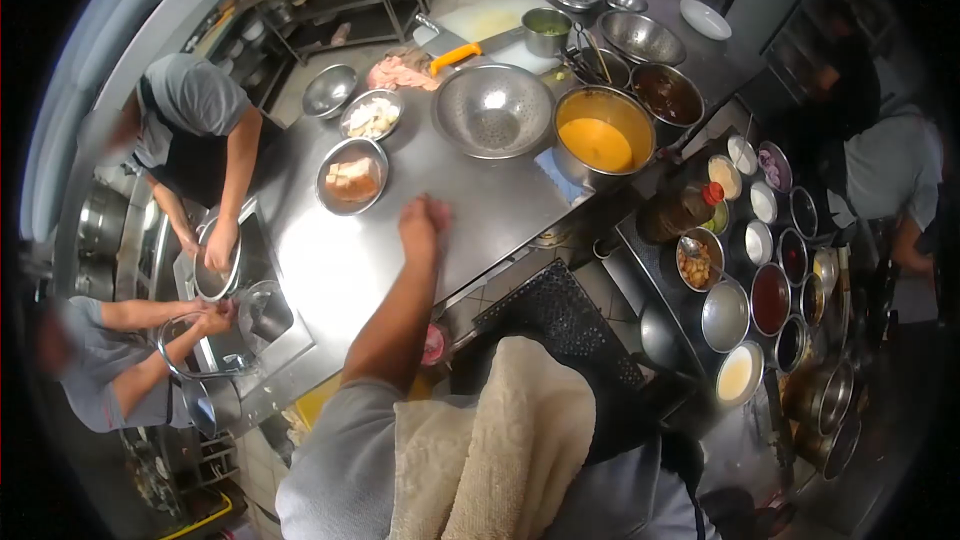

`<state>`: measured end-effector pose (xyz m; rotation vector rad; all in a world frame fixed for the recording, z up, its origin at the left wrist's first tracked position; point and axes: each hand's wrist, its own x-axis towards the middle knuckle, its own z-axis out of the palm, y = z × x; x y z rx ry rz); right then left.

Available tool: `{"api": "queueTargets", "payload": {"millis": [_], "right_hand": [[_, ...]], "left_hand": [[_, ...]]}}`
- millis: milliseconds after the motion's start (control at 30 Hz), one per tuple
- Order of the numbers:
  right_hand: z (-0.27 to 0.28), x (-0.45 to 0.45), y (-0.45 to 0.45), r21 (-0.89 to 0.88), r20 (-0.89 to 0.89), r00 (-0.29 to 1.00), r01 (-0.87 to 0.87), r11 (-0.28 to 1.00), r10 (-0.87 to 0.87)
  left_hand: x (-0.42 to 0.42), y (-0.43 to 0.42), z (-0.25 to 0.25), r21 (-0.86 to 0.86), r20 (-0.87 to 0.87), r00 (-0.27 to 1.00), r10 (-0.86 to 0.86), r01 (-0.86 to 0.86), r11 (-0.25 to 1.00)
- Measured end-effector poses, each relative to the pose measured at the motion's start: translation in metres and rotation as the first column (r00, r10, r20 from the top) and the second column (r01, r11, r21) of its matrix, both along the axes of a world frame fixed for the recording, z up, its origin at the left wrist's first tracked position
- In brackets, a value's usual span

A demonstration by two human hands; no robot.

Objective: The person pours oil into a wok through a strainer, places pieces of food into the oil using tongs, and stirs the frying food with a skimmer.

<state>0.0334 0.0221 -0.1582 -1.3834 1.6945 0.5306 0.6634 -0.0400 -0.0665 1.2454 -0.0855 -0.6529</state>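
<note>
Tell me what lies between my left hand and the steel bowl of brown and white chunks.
Just bare steel countertop lies between your left hand and that steel bowl, as the head view shows.

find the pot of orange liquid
In the head view, the pot stands right of centre near the edge of the steel table, just right of the wide steel bowl and beside a blue cloth.
</note>
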Motion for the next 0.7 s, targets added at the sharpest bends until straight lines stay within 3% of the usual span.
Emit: {"api": "queueTargets", "payload": {"millis": [33,133,233,333,433,567,667,700], "right_hand": [[0.000,0.000,0.002,0.005,-0.004,1.000,0.007,1.000,-0.007],[-0.002,0.002,0.006,0.017,-0.022,0.999,0.035,0.999,-0.034],[0.000,0.005,0.010,0.023,-0.037,0.997,0.061,0.998,-0.061],[0.003,0.012,0.015,0.027,-0.046,0.995,0.089,0.996,-0.088],[0.004,0.019,0.019,0.030,-0.052,0.993,0.110,0.993,-0.108],[-0.004,0.020,0.027,0.035,-0.053,0.992,0.118,0.992,-0.116],[-0.012,0.028,0.031,0.030,-0.035,0.992,0.125,0.992,-0.124],[-0.016,0.027,0.033,0.026,-0.030,0.992,0.123,0.992,-0.122]], "left_hand": [[0.018,-0.009,-0.003,-0.069,-0.006,0.993,0.117,-0.117,0.991],[0.048,-0.037,-0.012,-0.054,0.064,0.969,0.238,-0.235,0.970],[0.090,-0.075,-0.022,-0.006,0.100,0.992,0.078,-0.078,0.997],[0.126,-0.117,0.000,-0.053,-0.240,0.914,0.327,-0.348,0.936],[0.140,-0.140,0.021,-0.004,-0.276,0.809,0.519,-0.541,0.841],[0.155,-0.143,0.016,0.061,-0.062,0.780,0.623,-0.620,0.782],[0.156,-0.140,0.010,-0.036,0.216,0.791,0.573,-0.580,0.814],[0.163,-0.132,0.002,0.223,0.604,0.697,0.387,-0.614,0.757]]}}
